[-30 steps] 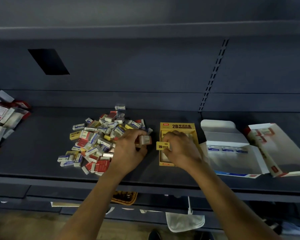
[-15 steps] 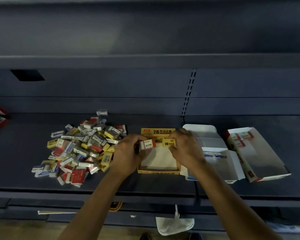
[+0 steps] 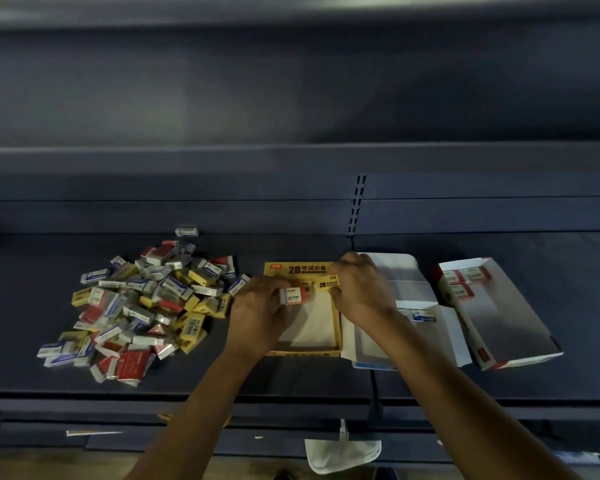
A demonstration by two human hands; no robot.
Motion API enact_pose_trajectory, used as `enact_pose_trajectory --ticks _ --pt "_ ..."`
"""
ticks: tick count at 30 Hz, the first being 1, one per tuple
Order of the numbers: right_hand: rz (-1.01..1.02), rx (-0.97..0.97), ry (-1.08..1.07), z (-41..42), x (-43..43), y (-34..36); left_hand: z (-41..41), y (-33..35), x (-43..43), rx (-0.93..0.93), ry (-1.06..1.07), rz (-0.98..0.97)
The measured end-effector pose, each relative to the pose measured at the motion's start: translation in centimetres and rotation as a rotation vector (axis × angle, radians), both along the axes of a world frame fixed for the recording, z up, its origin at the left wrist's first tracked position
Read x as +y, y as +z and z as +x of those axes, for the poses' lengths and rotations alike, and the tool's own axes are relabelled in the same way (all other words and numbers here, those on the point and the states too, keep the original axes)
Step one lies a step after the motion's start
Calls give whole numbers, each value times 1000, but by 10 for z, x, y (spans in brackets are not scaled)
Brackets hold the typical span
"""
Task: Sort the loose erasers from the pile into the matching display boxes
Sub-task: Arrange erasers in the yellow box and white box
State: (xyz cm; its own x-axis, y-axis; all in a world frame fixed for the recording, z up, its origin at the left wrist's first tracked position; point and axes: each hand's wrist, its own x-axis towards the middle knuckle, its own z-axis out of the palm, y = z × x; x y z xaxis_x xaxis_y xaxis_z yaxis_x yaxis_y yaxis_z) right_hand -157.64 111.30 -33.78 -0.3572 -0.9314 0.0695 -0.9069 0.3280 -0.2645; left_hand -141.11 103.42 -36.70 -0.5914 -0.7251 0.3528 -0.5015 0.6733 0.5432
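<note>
The yellow 2B eraser (image 3: 328, 284) is pinched by the right hand (image 3: 361, 292) at the far end of the yellow display box (image 3: 312, 323), just below the printed header. One second ago it was held closer to the box's near end, so the step in hand is probably seating it in the far row. The left hand (image 3: 257, 313) pinches a red-and-white eraser (image 3: 293, 295) over the same box. That eraser likely belongs in the red-and-white display box (image 3: 506, 317) at the right. The pile (image 3: 142, 306) lies on the shelf (image 3: 291, 375) to the left, with most of the sorting still to do.
</note>
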Motion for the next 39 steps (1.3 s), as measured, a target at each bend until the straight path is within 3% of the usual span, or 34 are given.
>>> enact_pose_trajectory --ticks 11,39 --pt "15 107 48 9 -13 -12 1 -8 5 -27 -32 19" --pt "17 92 61 11 -11 -17 3 -10 1 -15 -47 42"
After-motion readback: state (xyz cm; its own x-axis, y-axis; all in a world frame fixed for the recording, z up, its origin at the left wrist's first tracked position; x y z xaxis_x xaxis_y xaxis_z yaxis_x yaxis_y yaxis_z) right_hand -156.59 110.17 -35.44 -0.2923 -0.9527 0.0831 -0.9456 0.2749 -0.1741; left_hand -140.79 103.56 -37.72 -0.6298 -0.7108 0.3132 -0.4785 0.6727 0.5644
